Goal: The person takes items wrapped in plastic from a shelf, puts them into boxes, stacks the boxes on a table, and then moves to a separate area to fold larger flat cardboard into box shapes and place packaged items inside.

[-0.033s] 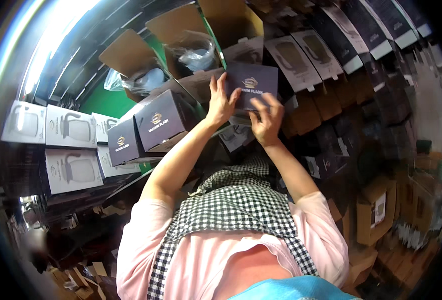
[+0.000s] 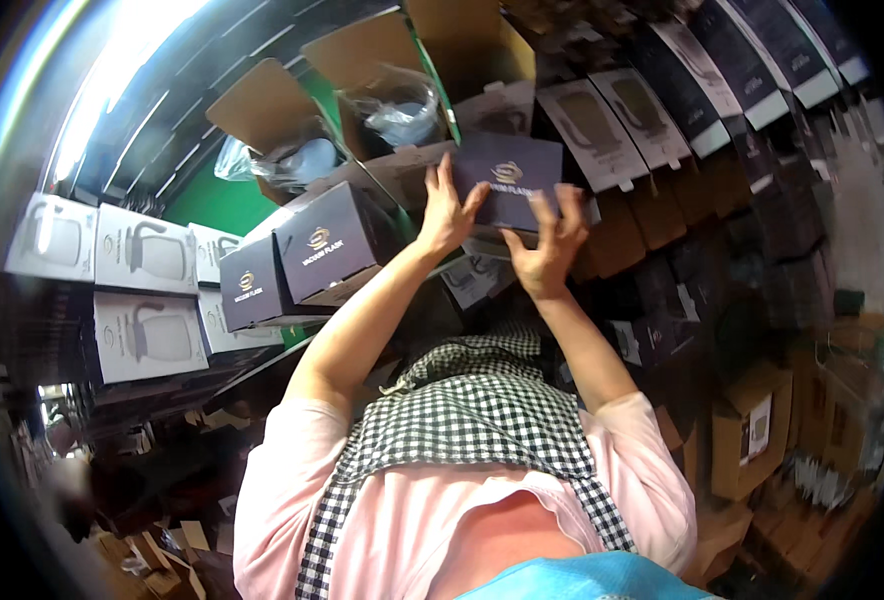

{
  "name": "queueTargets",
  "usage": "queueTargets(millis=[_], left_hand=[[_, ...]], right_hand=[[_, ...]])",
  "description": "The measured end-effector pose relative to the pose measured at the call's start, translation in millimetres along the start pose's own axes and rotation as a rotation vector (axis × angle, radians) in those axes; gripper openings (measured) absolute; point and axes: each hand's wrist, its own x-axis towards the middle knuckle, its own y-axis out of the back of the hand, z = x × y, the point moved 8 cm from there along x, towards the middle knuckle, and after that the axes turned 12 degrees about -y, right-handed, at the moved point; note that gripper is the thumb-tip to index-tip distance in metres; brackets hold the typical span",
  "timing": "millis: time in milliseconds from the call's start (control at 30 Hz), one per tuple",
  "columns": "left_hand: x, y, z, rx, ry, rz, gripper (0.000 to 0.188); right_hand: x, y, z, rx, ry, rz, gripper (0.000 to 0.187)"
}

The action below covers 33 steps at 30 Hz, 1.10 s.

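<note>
A dark printed flask box (image 2: pixel 509 172) with a closed front stands before me, below a tall open box flap (image 2: pixel 482 50). My left hand (image 2: pixel 449 215) is at its left edge, thumb toward the printed face and fingers stretched upward. Spread fingers of my right hand (image 2: pixel 552 243) lie at the box's lower right corner; whether they press on it I cannot tell. To the left, two open cartons (image 2: pixel 397 170) hold flasks in clear plastic, one flask (image 2: pixel 407 122) bluish grey. Two closed dark boxes (image 2: pixel 330 243) sit nearer on the left.
White-sided boxes (image 2: pixel 147 252) with a jug picture are stacked at the left. More jug boxes (image 2: pixel 592 130) line the back right. A green surface (image 2: pixel 217 200) shows behind the dark boxes. An open brown carton (image 2: pixel 752 435) stands at the lower right.
My right hand has shifted slightly right, its fingers more spread. My left hand stays at the box's left edge. The view has moved a little.
</note>
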Motion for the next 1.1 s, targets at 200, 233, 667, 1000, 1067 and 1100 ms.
queueTargets(millis=[200,233,667,1000,1067,1100], left_hand=[[-2,-9,15,-0.183,0.072,0.069,0.065],[3,-6,18,-0.124,-0.037,0.124,0.064],[9,308,-208,0.528,0.375,0.054,0.052],[9,353,-194,0.506,0.065,0.288,0.032],[25,301,-182,0.509,-0.02,-0.018,0.054],[23,291,-168,0.556,0.09,-0.101,0.065]], right_hand=[[40,-32,59,0.372,-0.223,-0.161,0.056],[54,-34,58,0.338,-0.135,-0.132,0.054],[77,-101,-171,0.415,0.326,-0.462,0.03],[40,-340,-312,0.094,0.378,-0.963,0.068],[38,-384,-271,0.184,0.231,-0.733,0.047],[44,-398,-257,0.416,-0.024,-0.792,0.029]])
